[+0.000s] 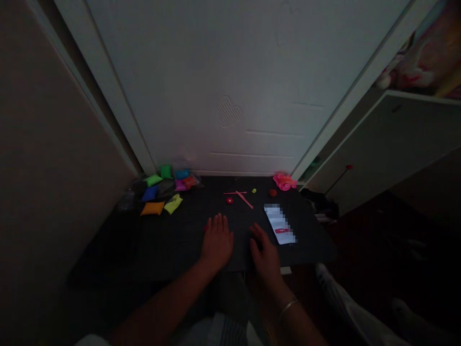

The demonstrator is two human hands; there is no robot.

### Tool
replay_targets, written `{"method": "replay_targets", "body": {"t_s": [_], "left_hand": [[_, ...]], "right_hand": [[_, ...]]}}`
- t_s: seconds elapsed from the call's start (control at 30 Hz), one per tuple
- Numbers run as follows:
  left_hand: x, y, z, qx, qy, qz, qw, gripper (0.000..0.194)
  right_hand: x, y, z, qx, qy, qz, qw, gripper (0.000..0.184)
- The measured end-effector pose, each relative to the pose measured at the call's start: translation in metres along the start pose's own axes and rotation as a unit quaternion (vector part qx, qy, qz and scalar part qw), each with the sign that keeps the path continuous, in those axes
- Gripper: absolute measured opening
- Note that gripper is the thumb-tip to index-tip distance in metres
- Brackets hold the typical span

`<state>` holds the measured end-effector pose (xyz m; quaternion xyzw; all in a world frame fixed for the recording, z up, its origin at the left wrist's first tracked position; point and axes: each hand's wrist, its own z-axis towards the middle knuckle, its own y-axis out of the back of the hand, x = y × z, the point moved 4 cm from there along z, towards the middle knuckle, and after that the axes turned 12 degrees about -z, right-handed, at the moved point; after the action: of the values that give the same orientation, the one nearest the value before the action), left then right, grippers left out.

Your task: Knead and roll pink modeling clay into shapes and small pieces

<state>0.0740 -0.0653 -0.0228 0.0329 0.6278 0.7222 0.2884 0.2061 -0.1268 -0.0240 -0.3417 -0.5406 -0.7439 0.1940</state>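
Observation:
My left hand (217, 244) lies palm down on the dark table, its fingers stretched out and flat. A small red bit (205, 229) shows at the edge of its fingers; the rest of it, if any, is hidden beneath. To the right, my right hand (265, 254) rests near the table's front edge, fingers loosely bent and thumb apart, with nothing visible in it. Beyond the hands are a small red piece with a pale centre (229, 200), a flat pink tool (245, 200) and a thin pink stick (230, 193). A lit phone (279, 224) lies just right of my right hand.
Several coloured soft packets, among them an orange one (153, 208) and a yellow one (174, 204), lie at the back left. A pink ruffled object (284, 181), a reddish ball (272, 192) and a tiny yellow-green piece (254, 191) sit at the back right. A white panel (230, 72) rises behind the table.

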Motion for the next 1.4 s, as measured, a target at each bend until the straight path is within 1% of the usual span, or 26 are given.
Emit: {"method": "replay_targets", "body": {"t_s": [0.07, 0.1, 0.2, 0.27, 0.33, 0.4, 0.43, 0.5, 0.53, 0.6, 0.67, 0.73, 0.77, 0.8, 0.9, 0.93, 1.0, 1.1, 1.2, 1.3, 1.4], "left_hand": [[0.003, 0.001, -0.002, -0.016, 0.01, 0.001, 1.0, 0.055], [0.004, 0.001, 0.003, -0.019, 0.012, -0.003, 1.0, 0.055], [0.005, 0.002, 0.037, -0.012, 0.003, -0.018, 1.0, 0.056], [0.005, 0.0, 0.059, 0.013, -0.001, -0.029, 0.999, 0.057], [0.005, -0.003, 0.068, 0.029, 0.015, -0.036, 0.999, 0.058], [0.004, -0.003, 0.058, 0.021, 0.03, -0.037, 0.999, 0.059], [0.003, -0.003, 0.048, 0.011, 0.033, -0.036, 0.999, 0.06], [-0.003, -0.001, 0.022, -0.016, 0.012, -0.039, 0.999, 0.061], [-0.005, 0.0, 0.01, -0.023, 0.012, -0.041, 0.999, 0.062], [-0.007, 0.004, -0.01, -0.014, 0.016, -0.058, 0.998, 0.061], [-0.002, 0.009, -0.021, 0.016, 0.014, -0.105, 0.994, 0.059], [0.011, 0.017, -0.025, 0.033, 0.012, -0.174, 0.984, 0.057], [0.021, 0.023, -0.026, 0.027, 0.017, -0.207, 0.978, 0.055], [0.033, 0.029, -0.027, 0.008, 0.032, -0.229, 0.973, 0.054], [0.069, 0.04, -0.029, -0.036, 0.091, -0.245, 0.965, 0.052], [0.078, 0.041, -0.03, -0.042, 0.102, -0.241, 0.964, 0.051], [0.091, 0.042, -0.03, -0.05, 0.103, -0.229, 0.967, 0.048], [0.099, 0.04, -0.031, -0.067, 0.084, -0.204, 0.973, 0.047], [0.097, 0.038, -0.033, -0.078, 0.053, -0.184, 0.978, 0.045], [0.092, 0.035, -0.036, -0.065, 0.014, -0.172, 0.983, 0.043], [0.089, 0.033, -0.036, -0.043, -0.012, -0.17, 0.984, 0.043]], "right_hand": [[-0.004, 0.003, -0.004, -0.004, -0.003, 0.001, 1.0, 0.041], [-0.004, 0.003, -0.006, -0.005, -0.003, 0.0, 1.0, 0.04], [0.0, 0.003, -0.008, -0.014, 0.002, -0.001, 1.0, 0.038], [0.003, 0.004, -0.01, -0.019, 0.006, -0.004, 1.0, 0.037], [0.005, 0.008, -0.012, -0.022, 0.011, -0.009, 1.0, 0.037], [0.006, 0.012, -0.014, -0.024, 0.015, -0.012, 1.0, 0.036], [0.007, 0.013, -0.015, -0.025, 0.017, -0.015, 0.999, 0.036], [0.007, 0.013, -0.015, -0.022, 0.019, -0.022, 0.999, 0.036], [0.009, 0.011, -0.015, -0.02, 0.022, -0.027, 0.999, 0.036], [0.014, 0.006, -0.013, -0.014, 0.036, -0.038, 0.999, 0.037], [0.022, -0.001, -0.01, -0.007, 0.059, -0.05, 0.997, 0.037], [0.03, -0.007, -0.006, -0.001, 0.084, -0.063, 0.994, 0.039], [0.034, -0.01, -0.003, 0.002, 0.094, -0.07, 0.993, 0.039], [0.037, -0.011, 0.001, 0.006, 0.103, -0.077, 0.992, 0.039], [0.043, -0.014, 0.021, 0.019, 0.101, -0.117, 0.988, 0.037], [0.045, -0.014, 0.03, 0.025, 0.091, -0.136, 0.986, 0.035], [0.048, -0.017, 0.05, 0.037, 0.076, -0.177, 0.98, 0.034], [0.054, -0.028, 0.079, 0.056, 0.092, -0.234, 0.966, 0.035], [0.057, -0.043, 0.098, 0.083, 0.119, -0.288, 0.947, 0.038], [0.057, -0.055, 0.109, 0.103, 0.137, -0.31, 0.935, 0.031], [0.059, -0.06, 0.117, 0.099, 0.152, -0.307, 0.934, 0.027]]}}
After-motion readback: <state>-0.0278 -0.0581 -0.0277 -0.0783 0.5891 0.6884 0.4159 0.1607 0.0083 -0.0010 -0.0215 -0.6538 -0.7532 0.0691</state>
